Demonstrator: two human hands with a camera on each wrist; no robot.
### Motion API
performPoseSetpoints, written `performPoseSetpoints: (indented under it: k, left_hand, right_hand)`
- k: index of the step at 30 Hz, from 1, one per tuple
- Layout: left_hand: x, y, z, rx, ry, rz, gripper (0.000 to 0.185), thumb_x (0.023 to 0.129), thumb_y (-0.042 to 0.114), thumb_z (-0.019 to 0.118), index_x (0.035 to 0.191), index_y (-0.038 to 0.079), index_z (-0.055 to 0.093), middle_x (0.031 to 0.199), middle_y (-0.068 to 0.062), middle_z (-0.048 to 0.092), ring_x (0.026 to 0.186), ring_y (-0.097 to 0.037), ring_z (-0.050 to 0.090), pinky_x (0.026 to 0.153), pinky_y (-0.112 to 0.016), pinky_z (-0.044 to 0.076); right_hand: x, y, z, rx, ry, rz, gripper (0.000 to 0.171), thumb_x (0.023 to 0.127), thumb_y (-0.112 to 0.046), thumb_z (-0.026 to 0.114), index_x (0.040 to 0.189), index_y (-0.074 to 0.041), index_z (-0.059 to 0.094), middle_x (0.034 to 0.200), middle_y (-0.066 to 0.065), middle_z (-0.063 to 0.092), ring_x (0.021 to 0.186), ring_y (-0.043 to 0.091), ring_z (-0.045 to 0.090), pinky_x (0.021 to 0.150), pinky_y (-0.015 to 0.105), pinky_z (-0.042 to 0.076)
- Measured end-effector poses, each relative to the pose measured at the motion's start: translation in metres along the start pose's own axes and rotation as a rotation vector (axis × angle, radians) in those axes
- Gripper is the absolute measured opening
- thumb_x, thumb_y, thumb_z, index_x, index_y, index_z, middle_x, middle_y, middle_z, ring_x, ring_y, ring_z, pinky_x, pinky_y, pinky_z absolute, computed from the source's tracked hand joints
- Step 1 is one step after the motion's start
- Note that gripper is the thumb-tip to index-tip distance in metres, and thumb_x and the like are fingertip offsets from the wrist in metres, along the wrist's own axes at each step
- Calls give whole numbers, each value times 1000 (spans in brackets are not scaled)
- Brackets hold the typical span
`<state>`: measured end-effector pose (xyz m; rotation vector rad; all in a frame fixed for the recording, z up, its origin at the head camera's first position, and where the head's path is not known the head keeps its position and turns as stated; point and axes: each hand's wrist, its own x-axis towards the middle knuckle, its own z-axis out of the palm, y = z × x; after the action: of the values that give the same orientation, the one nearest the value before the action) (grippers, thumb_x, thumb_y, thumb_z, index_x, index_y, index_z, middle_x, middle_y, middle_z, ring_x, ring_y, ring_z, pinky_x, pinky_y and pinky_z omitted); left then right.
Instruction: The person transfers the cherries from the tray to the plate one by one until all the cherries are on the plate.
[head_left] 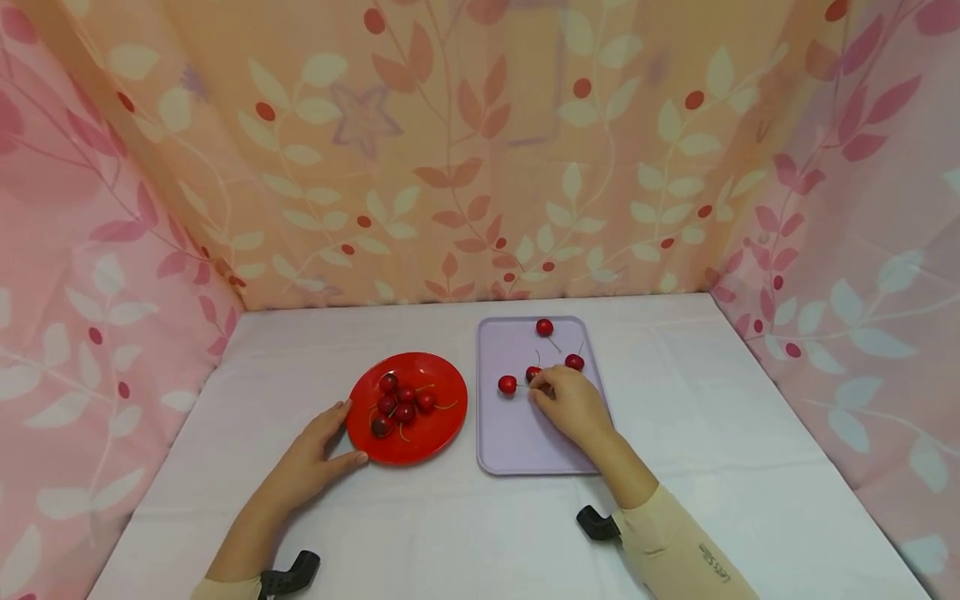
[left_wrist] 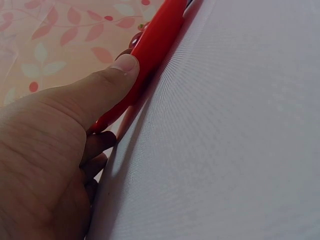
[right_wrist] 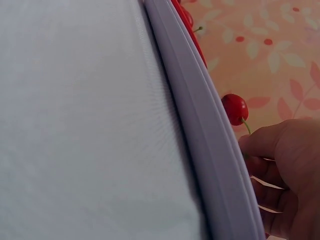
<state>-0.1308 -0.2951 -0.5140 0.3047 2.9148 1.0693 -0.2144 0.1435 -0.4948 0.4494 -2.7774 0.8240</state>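
Note:
My left hand (head_left: 318, 458) rests at the left rim of a round red plate (head_left: 438, 437), its thumb and forefinger spread along the edge. In the left wrist view, the thumb (left_wrist: 112, 82) lies against the plate's side. Several dark red cherries (head_left: 387, 405) with stems sit on that plate. Over a lilac rectangular tray (head_left: 517, 446), my right hand (head_left: 573, 404) has curled fingers and pinches the stem of a cherry (head_left: 507, 385). The right wrist view shows this cherry (right_wrist: 235, 109) with its stem running to the thumb; the stem's end is hidden.
Near the right fingers lies a partly covered cherry (head_left: 532, 374). Further up the tray are a cherry (head_left: 574, 362) at the right and another cherry (head_left: 544, 327) by the far edge. A white cloth (head_left: 427, 533) covers the table; patterned curtains (head_left: 480, 150) enclose it.

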Motion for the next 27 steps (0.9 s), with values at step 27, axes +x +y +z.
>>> performPoseSetpoints:
  k: [27]
  left_hand:
    - [2, -2, 0, 10, -4, 3, 96, 84, 51, 81, 160, 14, 36, 163, -21, 34, 150, -46, 30, 115, -72, 29]
  right_hand:
    - [-7, -53, -41, 177, -27, -57, 6, 89, -18, 80, 92, -23, 77, 89, -11, 68, 80, 11, 60, 71, 26, 53]
